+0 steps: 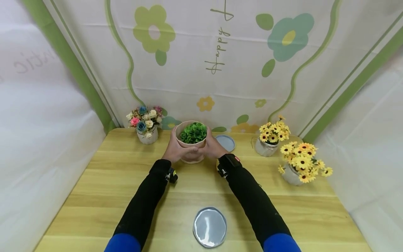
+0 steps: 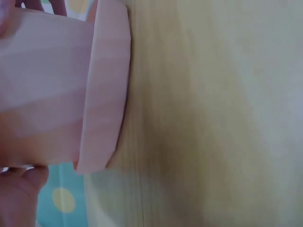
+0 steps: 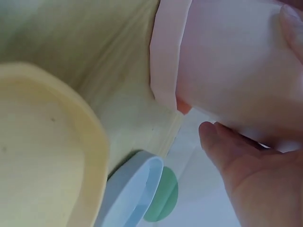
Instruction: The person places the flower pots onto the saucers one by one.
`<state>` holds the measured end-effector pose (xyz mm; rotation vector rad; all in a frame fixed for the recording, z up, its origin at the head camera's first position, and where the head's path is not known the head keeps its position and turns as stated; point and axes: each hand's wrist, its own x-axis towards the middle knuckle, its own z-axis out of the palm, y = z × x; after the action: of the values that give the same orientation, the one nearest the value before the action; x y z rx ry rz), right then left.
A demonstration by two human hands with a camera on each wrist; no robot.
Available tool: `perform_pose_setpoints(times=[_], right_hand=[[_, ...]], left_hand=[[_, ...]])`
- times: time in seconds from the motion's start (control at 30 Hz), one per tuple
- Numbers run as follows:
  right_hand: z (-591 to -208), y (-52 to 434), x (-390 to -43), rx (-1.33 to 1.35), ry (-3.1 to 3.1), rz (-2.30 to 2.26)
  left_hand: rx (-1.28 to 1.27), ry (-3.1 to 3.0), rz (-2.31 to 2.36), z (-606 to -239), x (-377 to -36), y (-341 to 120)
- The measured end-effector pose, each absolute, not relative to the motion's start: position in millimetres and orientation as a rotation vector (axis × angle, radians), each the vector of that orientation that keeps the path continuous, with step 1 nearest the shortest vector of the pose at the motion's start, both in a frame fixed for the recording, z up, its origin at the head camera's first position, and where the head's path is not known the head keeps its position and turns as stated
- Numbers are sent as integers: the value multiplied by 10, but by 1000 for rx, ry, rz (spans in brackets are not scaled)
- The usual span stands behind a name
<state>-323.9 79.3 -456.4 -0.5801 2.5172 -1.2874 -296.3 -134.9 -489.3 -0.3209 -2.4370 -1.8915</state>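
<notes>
One counter (image 1: 126, 196) carries four flower pots and three saucers: two grey, one yellow (image 3: 42, 156). At the back centre, the pink pot (image 1: 190, 138) of green plants sits on its saucer (image 2: 106, 90), left hand (image 1: 175, 148) and right hand (image 1: 213, 147) curled around its sides, both arms stretched forward.

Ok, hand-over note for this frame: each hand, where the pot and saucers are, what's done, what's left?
Left hand: grips the pink pot from its left.
Right hand: grips it from the right.
The pot with green plant sits in its pink saucer at mid-table; whether it is lifted off the wood cannot be told.
Blue saucer lies behind the right hand, grey saucer at the near edge, a yellow saucer by the right wrist.
Done: pot gripped.
Left, probably: placing it, perhaps on a saucer.
</notes>
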Motion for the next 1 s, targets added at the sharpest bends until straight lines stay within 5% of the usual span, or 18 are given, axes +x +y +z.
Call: perform_pose_setpoints(times=[1.0], right_hand=[[-4522, 750, -3606, -507, 2490, -1356]], left_hand=[[-345, -2421, -1875, -4852, -3355, -1351]])
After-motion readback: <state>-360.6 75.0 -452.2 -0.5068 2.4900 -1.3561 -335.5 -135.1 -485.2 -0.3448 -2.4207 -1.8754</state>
